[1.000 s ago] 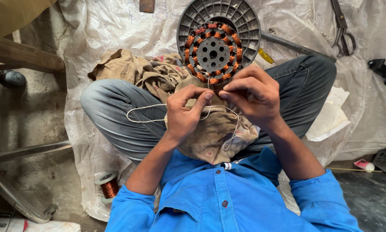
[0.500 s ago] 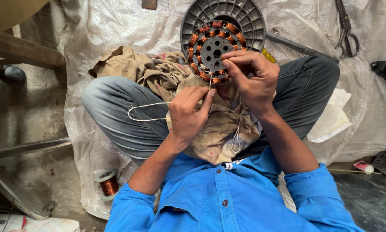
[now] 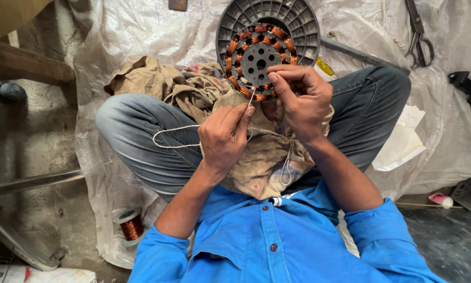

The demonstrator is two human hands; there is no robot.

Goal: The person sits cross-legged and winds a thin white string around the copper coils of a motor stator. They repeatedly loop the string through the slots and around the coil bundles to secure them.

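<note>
A grey ribbed fan housing [image 3: 298, 21] stood behind the copper-wound stator [image 3: 257, 57]. The right hand [image 3: 301, 99] pinched the stator's lower edge. Just beside it, the left hand [image 3: 225, 136] gripped white thread [image 3: 175, 137] that looped away to the left.

A flat white package with red print [image 3: 15, 274] lies at the bottom left corner, on the floor [image 3: 31, 220].
</note>
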